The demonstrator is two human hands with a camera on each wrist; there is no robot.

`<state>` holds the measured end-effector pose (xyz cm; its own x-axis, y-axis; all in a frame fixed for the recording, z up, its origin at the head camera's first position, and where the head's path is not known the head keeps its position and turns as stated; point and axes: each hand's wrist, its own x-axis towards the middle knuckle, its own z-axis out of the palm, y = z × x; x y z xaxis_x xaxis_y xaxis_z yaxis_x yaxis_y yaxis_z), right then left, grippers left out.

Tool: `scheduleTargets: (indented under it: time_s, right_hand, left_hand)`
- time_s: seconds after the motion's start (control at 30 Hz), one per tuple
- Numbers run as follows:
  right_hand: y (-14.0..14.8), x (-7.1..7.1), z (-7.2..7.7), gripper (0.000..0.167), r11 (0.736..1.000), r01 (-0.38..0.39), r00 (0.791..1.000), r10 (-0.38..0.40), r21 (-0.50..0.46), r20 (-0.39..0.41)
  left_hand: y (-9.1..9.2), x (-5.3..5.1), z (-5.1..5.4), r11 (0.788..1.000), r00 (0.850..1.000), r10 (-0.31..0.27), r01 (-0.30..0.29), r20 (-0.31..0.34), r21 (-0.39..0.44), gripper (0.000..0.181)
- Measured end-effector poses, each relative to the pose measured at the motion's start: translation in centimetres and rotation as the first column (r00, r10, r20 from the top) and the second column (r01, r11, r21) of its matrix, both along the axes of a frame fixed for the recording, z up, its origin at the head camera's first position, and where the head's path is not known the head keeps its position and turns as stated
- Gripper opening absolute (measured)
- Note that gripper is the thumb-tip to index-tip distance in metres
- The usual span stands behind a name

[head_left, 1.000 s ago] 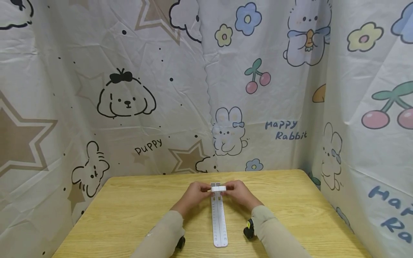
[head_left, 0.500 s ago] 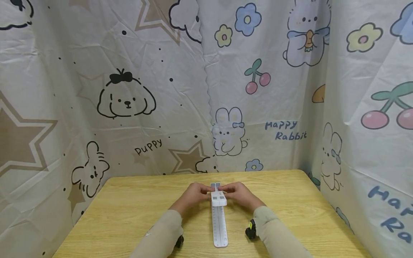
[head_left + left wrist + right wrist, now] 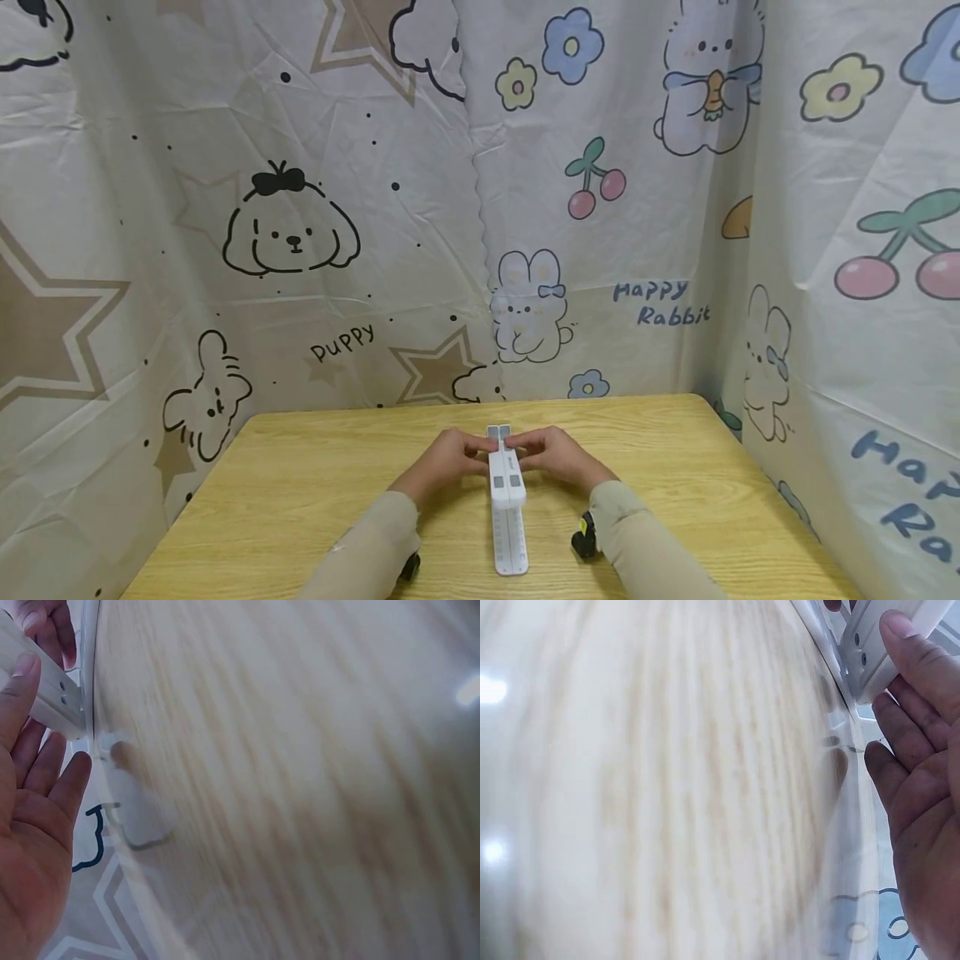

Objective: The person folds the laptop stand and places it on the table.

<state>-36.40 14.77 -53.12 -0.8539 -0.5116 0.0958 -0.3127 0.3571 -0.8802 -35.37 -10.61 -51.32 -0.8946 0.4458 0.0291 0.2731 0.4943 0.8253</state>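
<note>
A white folding laptop stand (image 3: pixel 507 492), made of two narrow bars side by side with grey pads, lies lengthwise on the table. Its upper arm is raised at an angle above the notched lower part (image 3: pixel 509 542), the free end toward me. My left hand (image 3: pixel 450 457) holds the far section from the left, and my right hand (image 3: pixel 558 458) holds it from the right. In the left wrist view, the thumb (image 3: pixel 26 667) lies against the white side; the right wrist view has the other thumb (image 3: pixel 904 630) likewise. The part between the fingers is partly hidden.
The light wooden table (image 3: pixel 315 483) extends on both sides of the stand. A printed curtain (image 3: pixel 420 250) hangs behind it and along both sides. Black wrist cameras, such as the right one (image 3: pixel 583 536), sit beneath the sleeves close to the tabletop.
The stand's upper arm has swung down toward me, from nearly upright to lying low over the lower part. Both hands stay at the far section, with only slight shifts.
</note>
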Motion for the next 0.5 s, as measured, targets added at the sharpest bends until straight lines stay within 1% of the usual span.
scheduleTargets:
  time_s: [0.17, 0.33, 0.43, 0.5]
  right_hand:
    - [-0.03, 0.16, 0.0, 0.038, 1.0, -0.015, 1.0, 0.015, 0.006, 0.003]
    - [-0.07, 0.44, 0.31, 0.041, 0.999, -0.039, 0.999, 0.039, 0.022, 0.003]
    - [-0.04, 0.54, 0.41, 0.043, 0.998, -0.049, 0.999, 0.049, 0.028, 0.002]
    - [0.0, 0.58, 0.41, 0.044, 0.998, -0.059, 0.998, 0.059, 0.015, 0.002]
  left_hand:
    - [-0.14, 0.32, -0.05, 1.0, 1.0, -0.016, 0.016, 0.013, 0.005, 0.037]
    - [-0.23, 0.31, -0.25, 0.999, 0.999, -0.041, 0.04, 0.013, 0.009, 0.039]
    - [-0.22, 0.12, -0.32, 0.998, 0.998, -0.066, 0.065, -0.018, -0.022, 0.04]
    - [-0.22, -0.04, -0.37, 0.996, 0.995, -0.084, 0.081, -0.049, -0.046, 0.041]
